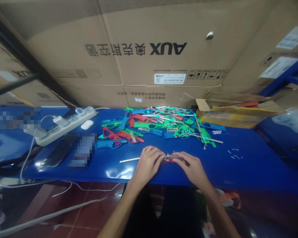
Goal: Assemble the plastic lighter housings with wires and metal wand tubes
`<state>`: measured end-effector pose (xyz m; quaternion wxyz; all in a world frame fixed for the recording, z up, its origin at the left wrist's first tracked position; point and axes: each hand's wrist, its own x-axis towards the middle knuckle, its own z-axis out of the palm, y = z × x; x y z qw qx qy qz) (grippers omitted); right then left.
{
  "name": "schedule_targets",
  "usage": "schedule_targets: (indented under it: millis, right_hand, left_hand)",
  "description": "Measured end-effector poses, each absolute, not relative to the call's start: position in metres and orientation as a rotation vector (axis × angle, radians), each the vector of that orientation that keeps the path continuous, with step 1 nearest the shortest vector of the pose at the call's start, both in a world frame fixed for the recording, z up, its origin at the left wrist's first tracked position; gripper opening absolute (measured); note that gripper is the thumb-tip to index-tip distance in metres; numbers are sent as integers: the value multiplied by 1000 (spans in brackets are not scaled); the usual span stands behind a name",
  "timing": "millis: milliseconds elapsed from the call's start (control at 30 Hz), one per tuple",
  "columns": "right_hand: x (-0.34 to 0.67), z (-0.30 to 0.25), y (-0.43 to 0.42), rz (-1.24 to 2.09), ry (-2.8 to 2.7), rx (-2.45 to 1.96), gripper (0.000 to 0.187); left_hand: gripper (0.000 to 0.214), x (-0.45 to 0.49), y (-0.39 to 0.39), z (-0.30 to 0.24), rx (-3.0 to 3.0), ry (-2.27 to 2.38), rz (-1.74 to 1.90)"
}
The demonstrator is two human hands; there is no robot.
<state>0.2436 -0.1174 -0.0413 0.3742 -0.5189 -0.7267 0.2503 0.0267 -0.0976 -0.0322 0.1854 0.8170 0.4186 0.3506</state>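
Near the front edge of the blue table, a red plastic lighter casing lies between my two hands, with small white and metal parts in it. My left hand is closed on the casing's left end. A thin metal tube sticks out to the left from under that hand. My right hand is closed at the casing's right end, its fingers pinching a thin, dark-ended metal tool. Its exact kind is too small to tell. Beyond my hands lies a pile of red, green and blue lighter casings with metal tubes and wires.
A white power strip with plugs and cables lies at the left, beside a white earbud case and phones. An open cardboard box stands back right. Small clear bits lie on the right. A large carton walls the back.
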Motion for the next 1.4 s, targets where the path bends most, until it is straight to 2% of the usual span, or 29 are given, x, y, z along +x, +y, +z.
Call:
schedule_targets:
  millis: [400,733,800,933,1400]
  right_hand:
    - [243,-38,-118,660,-1871,-1301,22]
    - [242,-40,-115,566,-1886,-1336,24]
    - [241,-40,-116,540,-1904,-1341,24]
    - [241,-40,-116,520,-1902,-1356,24]
    - [241,-46,-116,532,-1853,-1331,22]
  left_hand:
    - [22,27,-97,-36,2405,1200,929]
    - [20,20,-102,-31,2343,1298,1029]
    - [25,11,-104,-28,2408,1273,913]
    - [50,-5,-105,-29,2482,1286,750]
    - [31,-7,-104,-32,2513,1224,734]
